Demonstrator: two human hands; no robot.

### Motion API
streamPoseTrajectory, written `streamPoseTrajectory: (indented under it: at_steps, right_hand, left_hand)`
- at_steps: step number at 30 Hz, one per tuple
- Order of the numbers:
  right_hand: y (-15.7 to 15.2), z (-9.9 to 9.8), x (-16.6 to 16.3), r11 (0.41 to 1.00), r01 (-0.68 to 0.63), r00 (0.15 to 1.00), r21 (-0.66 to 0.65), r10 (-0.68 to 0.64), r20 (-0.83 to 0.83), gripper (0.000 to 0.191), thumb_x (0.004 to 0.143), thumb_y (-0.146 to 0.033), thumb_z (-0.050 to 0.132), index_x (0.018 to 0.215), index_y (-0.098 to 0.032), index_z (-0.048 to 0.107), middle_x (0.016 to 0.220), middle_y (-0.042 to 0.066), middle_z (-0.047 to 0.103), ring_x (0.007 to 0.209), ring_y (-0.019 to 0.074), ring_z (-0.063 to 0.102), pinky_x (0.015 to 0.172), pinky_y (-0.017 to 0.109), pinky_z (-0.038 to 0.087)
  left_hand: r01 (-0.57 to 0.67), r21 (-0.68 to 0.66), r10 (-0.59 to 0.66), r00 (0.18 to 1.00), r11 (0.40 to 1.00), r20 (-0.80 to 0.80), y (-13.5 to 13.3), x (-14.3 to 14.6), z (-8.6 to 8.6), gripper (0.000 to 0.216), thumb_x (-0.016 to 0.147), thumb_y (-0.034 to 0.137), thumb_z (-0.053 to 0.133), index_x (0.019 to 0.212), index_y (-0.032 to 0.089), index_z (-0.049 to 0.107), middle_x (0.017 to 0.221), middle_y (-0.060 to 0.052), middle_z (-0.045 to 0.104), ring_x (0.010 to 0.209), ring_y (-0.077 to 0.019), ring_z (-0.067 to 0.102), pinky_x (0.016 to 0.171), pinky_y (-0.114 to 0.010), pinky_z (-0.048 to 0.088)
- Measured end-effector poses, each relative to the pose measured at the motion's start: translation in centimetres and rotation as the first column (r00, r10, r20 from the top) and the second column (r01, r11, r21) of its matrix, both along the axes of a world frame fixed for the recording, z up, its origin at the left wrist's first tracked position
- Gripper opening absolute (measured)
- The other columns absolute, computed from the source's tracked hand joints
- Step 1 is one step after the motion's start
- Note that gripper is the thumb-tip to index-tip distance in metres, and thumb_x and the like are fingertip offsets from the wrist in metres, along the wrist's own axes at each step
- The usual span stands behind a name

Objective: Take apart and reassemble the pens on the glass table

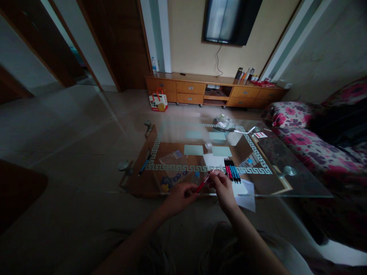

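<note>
The left hand (179,196) and right hand (222,187) grip a red pen (202,185) in closed fingers over the glass table (298,179).

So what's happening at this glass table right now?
A seated person holds a red pen in both hands over the near edge of a glass table. The left hand grips its lower end and the right hand pinches the upper end. A row of pens, red and blue, lies on white paper just beyond the right hand.
</note>
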State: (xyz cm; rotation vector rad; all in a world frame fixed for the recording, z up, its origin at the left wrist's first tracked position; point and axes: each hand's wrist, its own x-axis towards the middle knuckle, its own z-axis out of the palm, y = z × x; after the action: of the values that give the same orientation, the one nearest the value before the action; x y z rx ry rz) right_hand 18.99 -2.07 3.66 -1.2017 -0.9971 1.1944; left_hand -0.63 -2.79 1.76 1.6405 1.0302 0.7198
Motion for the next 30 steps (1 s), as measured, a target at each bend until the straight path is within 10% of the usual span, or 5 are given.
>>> streamPoseTrajectory:
  at_steps: [30]
  right_hand:
    - [-0.08, 0.36, 0.26, 0.985, -0.151, 0.987, -0.079, 0.154, 0.035, 0.035, 0.075, -0.051, 0.074, 0.079, -0.018, 0.065, 0.063, -0.003, 0.055, 0.055, 0.01, 0.042, 0.054, 0.023, 0.033]
  left_hand:
    - [0.132, -0.317, -0.035, 0.955, 0.939, 0.294, -0.17, 0.04, 0.38, 0.032, 0.081, 0.044, 0.068, 0.092, 0.014, 0.071, 0.076, -0.005, 0.068, 0.067, -0.0164, 0.063, 0.062, -0.029, 0.054]
